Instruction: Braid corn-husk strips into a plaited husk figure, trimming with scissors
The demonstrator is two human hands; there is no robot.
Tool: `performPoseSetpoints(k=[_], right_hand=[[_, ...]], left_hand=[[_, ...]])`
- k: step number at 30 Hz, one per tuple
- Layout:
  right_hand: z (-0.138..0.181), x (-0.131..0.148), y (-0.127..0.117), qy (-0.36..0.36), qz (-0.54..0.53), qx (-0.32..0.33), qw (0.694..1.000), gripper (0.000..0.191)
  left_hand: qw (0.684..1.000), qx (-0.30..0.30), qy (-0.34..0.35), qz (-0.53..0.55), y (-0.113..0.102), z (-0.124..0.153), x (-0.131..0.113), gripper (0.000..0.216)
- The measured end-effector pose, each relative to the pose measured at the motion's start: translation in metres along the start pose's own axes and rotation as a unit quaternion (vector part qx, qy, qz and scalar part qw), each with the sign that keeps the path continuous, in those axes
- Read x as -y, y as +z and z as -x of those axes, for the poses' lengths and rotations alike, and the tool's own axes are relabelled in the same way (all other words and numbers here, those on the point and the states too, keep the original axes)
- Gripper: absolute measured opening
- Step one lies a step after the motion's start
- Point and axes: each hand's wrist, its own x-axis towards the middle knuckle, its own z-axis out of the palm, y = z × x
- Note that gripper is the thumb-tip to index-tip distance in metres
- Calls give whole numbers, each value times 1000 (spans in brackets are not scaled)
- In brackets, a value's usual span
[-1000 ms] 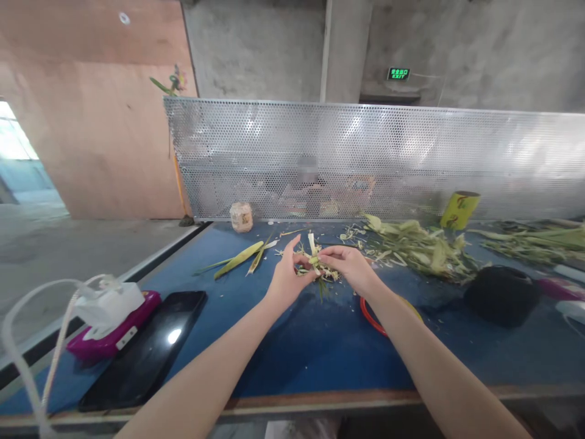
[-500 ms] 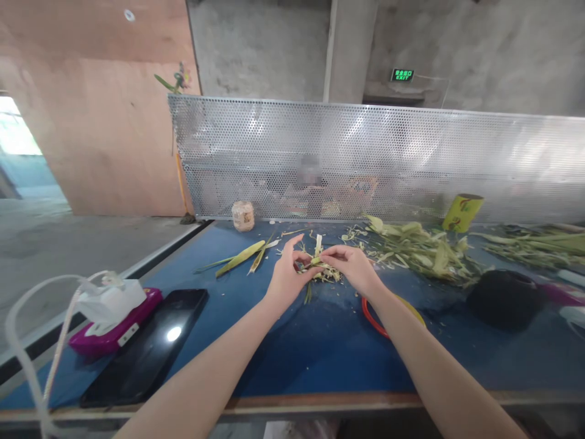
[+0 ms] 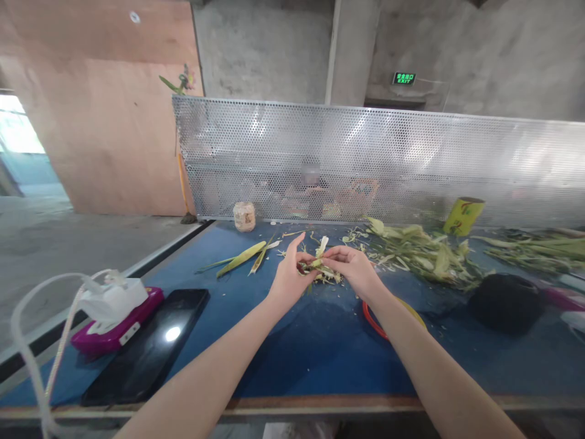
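Observation:
Between my two hands, over the middle of the table, is a small piece of corn husk (image 3: 319, 263), pale green, with a white strip (image 3: 323, 245) standing up from it. My left hand (image 3: 292, 273) pinches its left end between thumb and fingers, the index finger raised. Thumb and fingertips of my right hand (image 3: 351, 266) close on the right end. Pale husk scraps (image 3: 329, 277) lie just below and behind the fingers. A red rim (image 3: 373, 322) and a yellow rim show beside my right forearm, which hides the rest.
A heap of green husks (image 3: 420, 253) lies at right, before a yellow can (image 3: 464, 216) and a black rounded thing (image 3: 506, 303). Two husk pieces (image 3: 242, 258) and a whitish roll (image 3: 244, 216) are at left. Nearer lie a phone (image 3: 148, 347) and a magenta power strip (image 3: 119, 326). Perforated metal panelling (image 3: 274, 146) stands behind.
The view has shifted slightly. The white strip now leans a little more to the right, and both hands keep their pinch on the husk.

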Motion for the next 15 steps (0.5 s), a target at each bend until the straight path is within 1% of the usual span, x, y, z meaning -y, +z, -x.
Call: performPoseSetpoints(k=[4,9,12,15], right_hand=[[-1,-1,0,3,7,-10,1000,24],[0,0,-1,-17,35,8,999,18],[1,3,-2,-21,28,27,999,17],[0,5,-3,-27,30,38,998,18]], left_hand=[[999,-27,0,23,-1,0,0,71],[998,-33,-1,61,-1,1,1,71],[992,-32,-13,122,2,2,2,78],[978,-24,-41,205,5,3,1,86]])
